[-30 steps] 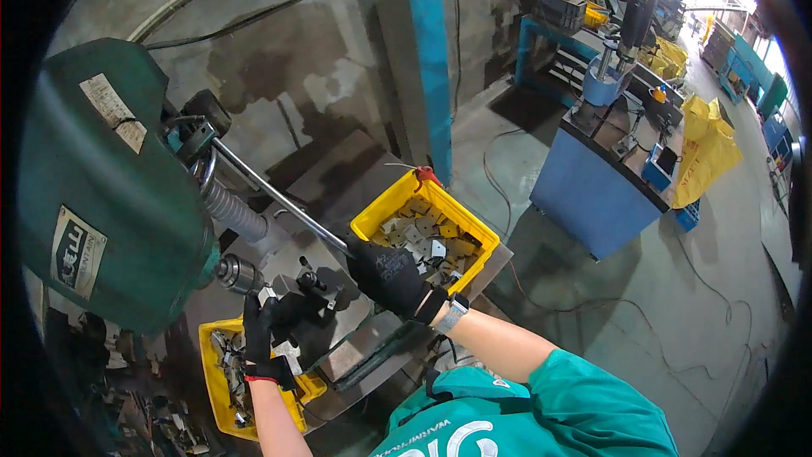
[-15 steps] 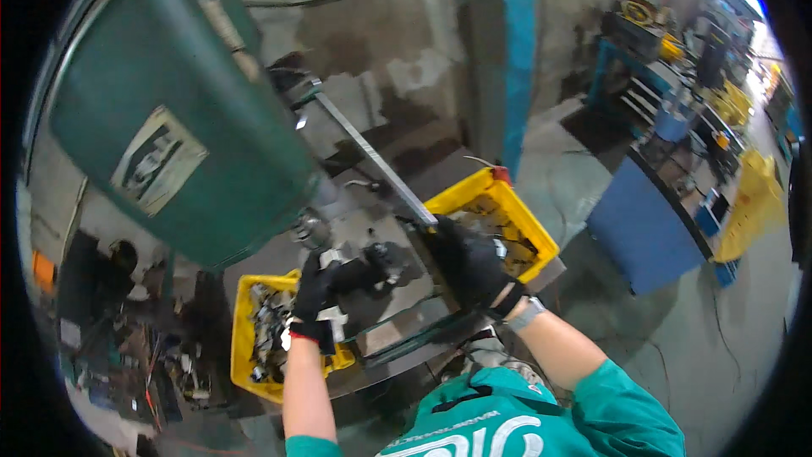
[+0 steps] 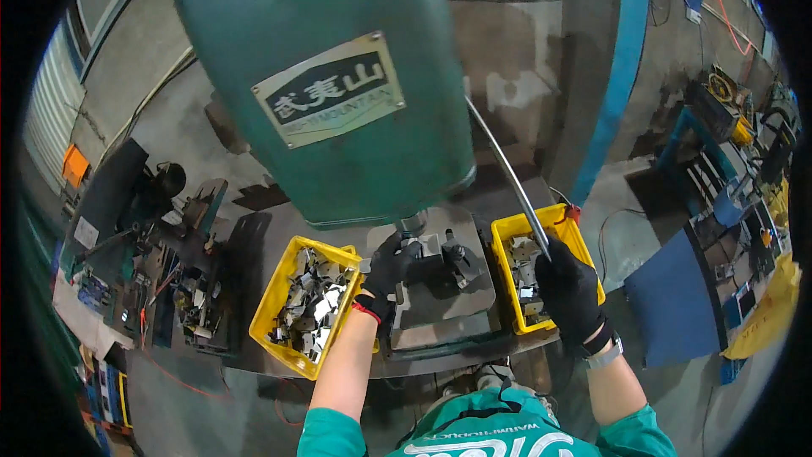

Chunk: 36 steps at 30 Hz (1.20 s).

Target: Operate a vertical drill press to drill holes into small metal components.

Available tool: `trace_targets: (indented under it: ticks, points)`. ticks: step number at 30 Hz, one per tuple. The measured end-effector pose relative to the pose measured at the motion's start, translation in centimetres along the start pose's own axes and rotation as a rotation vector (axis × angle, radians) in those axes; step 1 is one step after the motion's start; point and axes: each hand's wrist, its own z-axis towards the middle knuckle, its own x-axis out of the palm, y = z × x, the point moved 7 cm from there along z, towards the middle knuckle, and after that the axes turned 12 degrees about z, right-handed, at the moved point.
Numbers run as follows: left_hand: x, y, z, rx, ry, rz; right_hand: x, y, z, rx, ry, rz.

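Observation:
A green drill press head (image 3: 338,178) hangs over the work table, its spindle (image 3: 412,224) pointing down at a metal base plate (image 3: 457,305). My right hand (image 3: 571,292), in a black glove, is wrapped round the end of the press's long metal lever (image 3: 510,174), above the right yellow bin. Below the spindle, my gloved left hand (image 3: 389,267) has its fingers closed at a small metal piece (image 3: 430,247) beside the dark clamp (image 3: 461,259) on the plate. The fingertips are partly hidden, and the drill tip cannot be made out.
Close by my left forearm stands a yellow bin (image 3: 275,309) full of small bent metal pieces. Another yellow bin (image 3: 558,328) with similar pieces sits at the right. Farther left is a second dark machine (image 3: 199,279); a blue cabinet (image 3: 664,305) stands off to the right.
My view has turned left, so the scene sits further right. My right hand, still on the lever, has moved right over the right bin. My left hand stays below the spindle.

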Motion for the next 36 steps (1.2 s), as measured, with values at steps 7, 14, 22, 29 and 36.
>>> trace_targets:
  ticks: [7, 14, 22, 29, 36]
  points:
    - [-0.3, 0.0, -0.2, 0.038, -0.079, 0.040, 1.1, -2.2, -0.7, -0.003, -0.002, 0.016]
    - [-0.4, -0.7, -0.3, 0.102, -0.129, 0.119, 2.0, -4.5, -1.4, 0.078, -0.041, 0.261]
    - [0.0, 2.3, 0.1, 0.216, -0.306, 0.242, 6.4, -9.1, -3.0, 0.731, -0.221, 1.511]
    - [0.6, 4.3, 0.6, 0.069, -0.211, 0.087, 6.9, -12.0, -3.4, 0.669, -0.121, 1.089]
    - [-0.4, 2.0, -0.6, 0.074, -0.364, 0.003, 5.8, -9.9, -2.1, 0.119, -0.046, 0.160]
